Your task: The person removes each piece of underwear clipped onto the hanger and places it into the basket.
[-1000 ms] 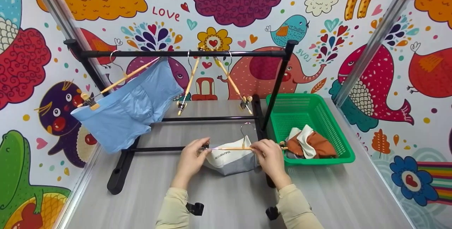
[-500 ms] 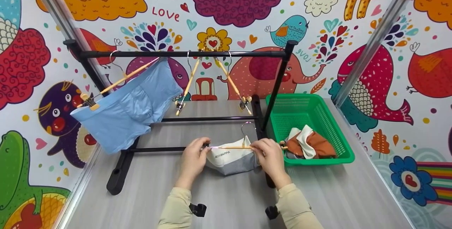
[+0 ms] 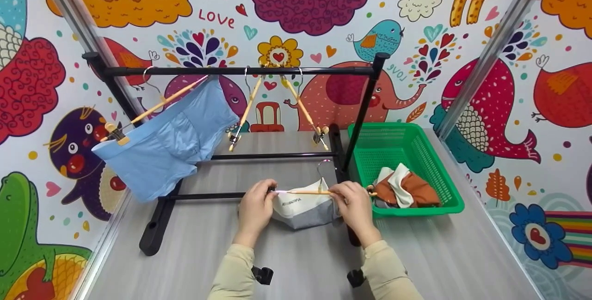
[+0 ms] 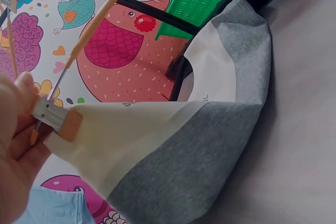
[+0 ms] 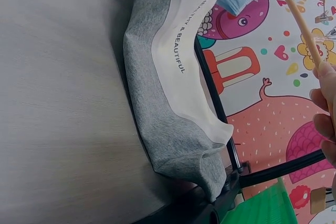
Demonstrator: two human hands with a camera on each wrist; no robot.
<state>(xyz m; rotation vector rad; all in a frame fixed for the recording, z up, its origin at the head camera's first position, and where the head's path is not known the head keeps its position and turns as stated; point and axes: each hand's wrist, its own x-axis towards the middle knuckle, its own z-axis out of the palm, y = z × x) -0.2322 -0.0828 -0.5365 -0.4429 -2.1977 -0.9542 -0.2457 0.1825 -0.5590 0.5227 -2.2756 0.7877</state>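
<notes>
My left hand [image 3: 255, 210] pinched the clip [image 4: 56, 119] at the left end of the hanger [image 3: 309, 192], thumb and fingers [image 4: 18, 145] curled round the metal and wood of it. In the left wrist view that clip sat right at the corner of the white waistband of the briefs [image 3: 303, 207]; whether it had bitten onto the cloth I could not tell. My right hand [image 3: 354, 207] held the hanger's other end, fingers [image 5: 326, 111] curled round the wooden rod. The hanger lay level between my hands, its wire hook standing up behind it.

The briefs, grey with a lettered white band, hung under the rod and sagged onto the bench [image 3: 444, 258], just in front of the rack's [image 3: 240, 70] lower bar.

On the rack's top bar hung blue shorts [image 3: 169, 140], clipped to a tilted hanger at the left, and two bare hangers [image 3: 277, 106] near the middle. A green basket [image 3: 416, 150] stood on the bench just right of the rack, close by my right hand, with orange and white cloth [image 3: 404, 189] in it.
</notes>
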